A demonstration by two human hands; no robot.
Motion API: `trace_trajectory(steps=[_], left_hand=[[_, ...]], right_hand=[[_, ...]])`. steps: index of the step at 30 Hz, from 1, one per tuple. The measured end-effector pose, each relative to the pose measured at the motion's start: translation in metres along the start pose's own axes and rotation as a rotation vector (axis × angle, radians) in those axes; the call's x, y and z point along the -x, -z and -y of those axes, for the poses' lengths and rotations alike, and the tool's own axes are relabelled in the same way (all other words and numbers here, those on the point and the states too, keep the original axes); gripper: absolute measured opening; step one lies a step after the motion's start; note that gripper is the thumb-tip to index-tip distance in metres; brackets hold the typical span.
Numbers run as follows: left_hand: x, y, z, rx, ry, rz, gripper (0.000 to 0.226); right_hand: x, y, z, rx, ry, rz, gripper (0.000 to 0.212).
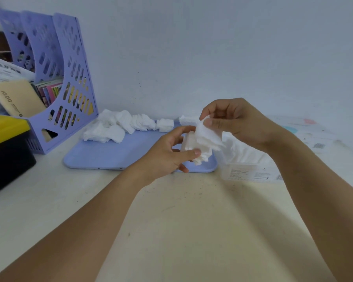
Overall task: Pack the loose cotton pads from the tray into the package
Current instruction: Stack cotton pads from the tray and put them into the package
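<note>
The left hand (167, 155) holds a small stack of pads (200, 143) above the near right corner of the tray (114, 153), its grip closed on the stack: thumb across the front, fingers behind. The right hand (232, 121), just above and to the right of that grip, pinches the top corner of the uppermost pads between thumb and fingertips, seemingly squaring them onto the stack. The stack looks ragged, with edges fanned out and not aligned.

More loose pads (118, 127) lie well to the left of the left grip and beyond it, in a heap and a short row along the far edge of the tray. The package (245, 159), clear plastic and already partly filled with white pads, sits on the table (181, 220) just right of the held stack and below the right hand.

These pads should be very light, soft and limp, and a single one will flop or peel off if taken by a corner alone. They compress easily, so a firm squeeze across the flat faces of a stack ought to hold it together; gripping by the edges would probably let the layers splay. The package film is likely thin and will collapse unless its mouth is held open while a squared stack slides in.
</note>
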State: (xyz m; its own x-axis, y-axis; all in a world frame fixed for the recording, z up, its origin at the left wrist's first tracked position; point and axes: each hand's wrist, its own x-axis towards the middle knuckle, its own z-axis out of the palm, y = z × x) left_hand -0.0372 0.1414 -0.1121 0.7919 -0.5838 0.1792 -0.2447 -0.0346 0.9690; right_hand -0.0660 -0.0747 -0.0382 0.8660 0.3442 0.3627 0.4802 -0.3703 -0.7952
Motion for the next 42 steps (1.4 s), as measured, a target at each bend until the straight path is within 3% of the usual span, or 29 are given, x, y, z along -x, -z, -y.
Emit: trace_trajectory(steps=[6,22,24,26,29,37,42], left_hand=[[0.001,0.000,0.001,0.020,-0.001,0.042,0.051],[0.001,-0.001,0.002,0.084,-0.087,-0.120,0.092],[0.000,-0.003,-0.003,0.257,-0.040,-0.150,0.086],[0.000,-0.004,-0.009,0.451,0.004,-0.187,0.065],[-0.003,-0.005,-0.013,0.463,0.076,-0.293,0.027],[-0.004,-0.004,0.001,0.275,0.127,-0.353,0.018],[-0.002,-0.008,0.002,0.153,0.059,-0.316,0.023]], right_hand=[[-0.008,-0.014,-0.008,0.259,0.039,0.016,0.007],[-0.007,-0.018,-0.008,0.217,-0.039,-0.048,0.045],[-0.007,-0.018,-0.008,0.235,-0.030,-0.060,0.047],[-0.007,-0.019,-0.007,0.263,-0.013,-0.060,0.048],[-0.009,-0.025,-0.008,0.275,-0.003,-0.034,0.040],[-0.010,-0.035,-0.007,0.234,-0.011,0.060,0.013],[-0.011,-0.032,-0.011,0.215,-0.034,0.066,0.012]])
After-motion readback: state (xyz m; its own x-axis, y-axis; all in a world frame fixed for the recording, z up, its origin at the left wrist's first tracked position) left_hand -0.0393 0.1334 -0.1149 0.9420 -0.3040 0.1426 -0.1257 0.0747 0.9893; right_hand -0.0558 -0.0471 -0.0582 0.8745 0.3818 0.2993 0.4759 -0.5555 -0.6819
